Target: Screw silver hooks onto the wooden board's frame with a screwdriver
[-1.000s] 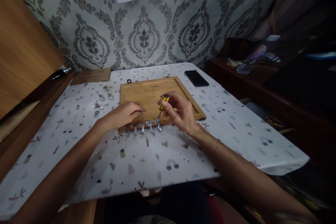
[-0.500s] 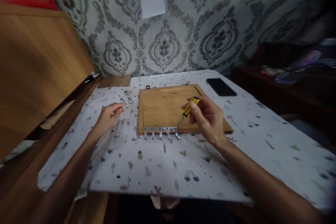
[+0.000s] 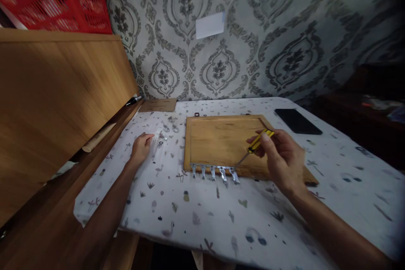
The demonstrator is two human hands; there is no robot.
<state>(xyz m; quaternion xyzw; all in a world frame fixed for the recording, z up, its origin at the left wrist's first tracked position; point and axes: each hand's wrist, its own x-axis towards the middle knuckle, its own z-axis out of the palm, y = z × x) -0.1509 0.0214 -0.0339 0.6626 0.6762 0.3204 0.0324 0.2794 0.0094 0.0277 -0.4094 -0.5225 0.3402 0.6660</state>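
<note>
My right hand point(image 3: 286, 158) is closed around the yellow and black handle of a screwdriver point(image 3: 260, 141). Its shaft slants down to the left, and the tip is at the right end of a metal hook rail point(image 3: 218, 168). That rail lies along the near edge of a framed wooden board point(image 3: 221, 139), with several silver hooks hanging over the edge. Left of the board, my left hand point(image 3: 141, 147) is low over the table with its fingers drawn together; anything between them is too small to make out. Small clear and metallic bits point(image 3: 162, 138) lie just beyond its fingertips.
Small metal rings point(image 3: 171, 125) and a piece of cardboard point(image 3: 157, 105) lie on the patterned tablecloth point(image 3: 177, 228). A black phone-like slab point(image 3: 298, 121) sits at the right. A wooden cabinet point(image 3: 63, 105) borders the left side, with a red basket point(image 3: 85, 4) on top.
The view has shifted, so the scene sits farther right and lower. My left hand has drawn back left, uncovering small bits on the cloth. The screwdriver tip stays at the rail's right end.
</note>
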